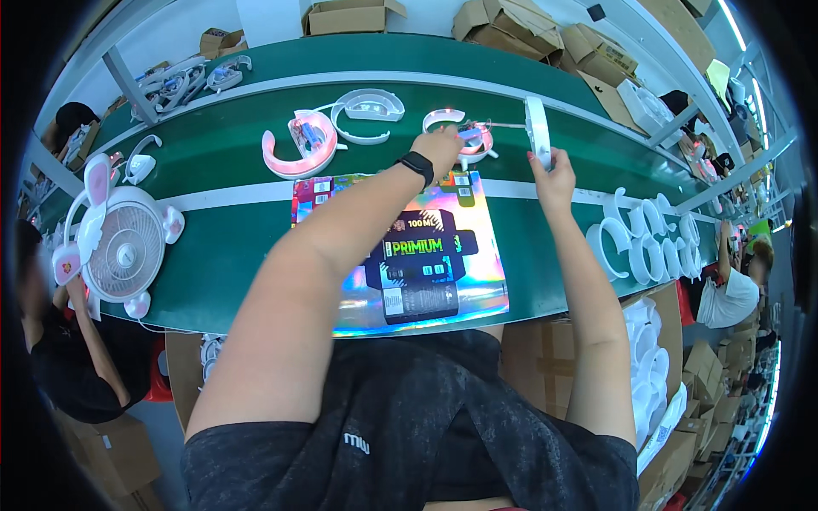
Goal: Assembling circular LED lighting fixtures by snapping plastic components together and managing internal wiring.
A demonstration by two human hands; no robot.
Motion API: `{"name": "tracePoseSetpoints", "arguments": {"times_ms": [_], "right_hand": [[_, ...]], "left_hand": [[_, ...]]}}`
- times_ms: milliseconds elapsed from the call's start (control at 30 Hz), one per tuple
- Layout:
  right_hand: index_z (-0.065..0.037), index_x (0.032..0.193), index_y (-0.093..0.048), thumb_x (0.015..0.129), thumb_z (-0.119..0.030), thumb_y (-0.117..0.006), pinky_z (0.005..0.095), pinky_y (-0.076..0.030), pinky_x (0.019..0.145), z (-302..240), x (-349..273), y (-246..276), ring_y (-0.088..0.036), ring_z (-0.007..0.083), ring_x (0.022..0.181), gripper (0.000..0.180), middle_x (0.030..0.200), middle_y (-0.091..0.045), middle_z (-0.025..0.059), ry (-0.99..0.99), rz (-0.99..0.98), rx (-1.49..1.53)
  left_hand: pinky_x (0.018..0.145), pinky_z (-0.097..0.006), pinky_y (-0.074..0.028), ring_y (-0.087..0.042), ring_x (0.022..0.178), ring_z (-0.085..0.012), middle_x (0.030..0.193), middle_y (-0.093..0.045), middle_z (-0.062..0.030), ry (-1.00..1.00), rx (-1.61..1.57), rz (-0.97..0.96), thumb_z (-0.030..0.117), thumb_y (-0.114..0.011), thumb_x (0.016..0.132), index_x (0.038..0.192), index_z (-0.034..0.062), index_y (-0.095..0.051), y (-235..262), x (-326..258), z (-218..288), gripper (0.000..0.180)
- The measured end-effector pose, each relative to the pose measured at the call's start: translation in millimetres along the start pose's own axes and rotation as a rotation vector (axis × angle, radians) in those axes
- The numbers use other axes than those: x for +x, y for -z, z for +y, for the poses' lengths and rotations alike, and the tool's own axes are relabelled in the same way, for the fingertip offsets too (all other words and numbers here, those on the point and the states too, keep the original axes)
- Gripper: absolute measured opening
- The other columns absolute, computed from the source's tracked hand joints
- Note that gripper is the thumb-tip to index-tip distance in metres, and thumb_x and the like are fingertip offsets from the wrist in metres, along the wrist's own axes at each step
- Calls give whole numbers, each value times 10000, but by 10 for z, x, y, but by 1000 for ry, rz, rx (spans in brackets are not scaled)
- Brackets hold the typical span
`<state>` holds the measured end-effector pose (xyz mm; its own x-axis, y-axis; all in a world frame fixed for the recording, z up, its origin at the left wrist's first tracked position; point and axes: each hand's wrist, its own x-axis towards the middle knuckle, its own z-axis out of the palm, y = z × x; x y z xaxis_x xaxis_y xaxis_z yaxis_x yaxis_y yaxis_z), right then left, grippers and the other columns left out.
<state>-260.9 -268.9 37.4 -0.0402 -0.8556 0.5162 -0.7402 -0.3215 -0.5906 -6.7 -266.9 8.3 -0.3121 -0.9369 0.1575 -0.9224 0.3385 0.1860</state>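
Holographic sheet [477,281] below hands; brown cartons [511,25] behind

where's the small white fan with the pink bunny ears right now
In the head view, the white fan stands at the far left of the green belt, left of the shiny holographic sheet and below a pink and white neck piece.

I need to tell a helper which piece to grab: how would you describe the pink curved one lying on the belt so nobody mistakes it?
Start at the green belt and find the shiny rainbow sheet in front of the person. Just beyond that sheet's far left corner lies the pink C-shaped shell, left of the left hand. The C-shaped piece behind it is white; this one is pink with parts inside.
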Motion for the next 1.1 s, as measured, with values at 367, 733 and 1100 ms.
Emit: {"name": "tracePoseSetpoints", "arguments": {"times_ms": [367, 733, 1100], "right_hand": [[45, 1138, -671, 981, -160, -599, 218, -487, 726, -157, -755, 743, -617, 72, 817, 268, 960, -708, 46, -418, -517, 604], [-24, 1016, -649, 829, -2, -661, 374, -556, 737, -1034, -1776, 318, -679, 332, 863, 189, 1077, -666, 152, 316, -569, 284], [-30, 1087, -597, 828, -27, -667, 342, -552, 728, -1242, -2331, -23, -683, 323, 860, 269, 1067, -647, 151, -5, -529, 502]], "left_hand": [[881, -400, -545, -597, 1181, -349, 1330, -561, -151, -245, -84, 128, 164, -753, 741, 865, 53, -601, 1007, -2864, 84, 225], [1080, -539, -358, -456, 1329, -349, 1336, -559, -130, -81, -280, 161, 319, -782, 740, 976, 81, -661, 728, -2838, 399, 357], [952, -401, -486, -572, 1179, -343, 1244, -613, -140, 7, -661, 272, 95, -705, 803, 868, 29, -695, 330, -2538, 585, 93]]}}
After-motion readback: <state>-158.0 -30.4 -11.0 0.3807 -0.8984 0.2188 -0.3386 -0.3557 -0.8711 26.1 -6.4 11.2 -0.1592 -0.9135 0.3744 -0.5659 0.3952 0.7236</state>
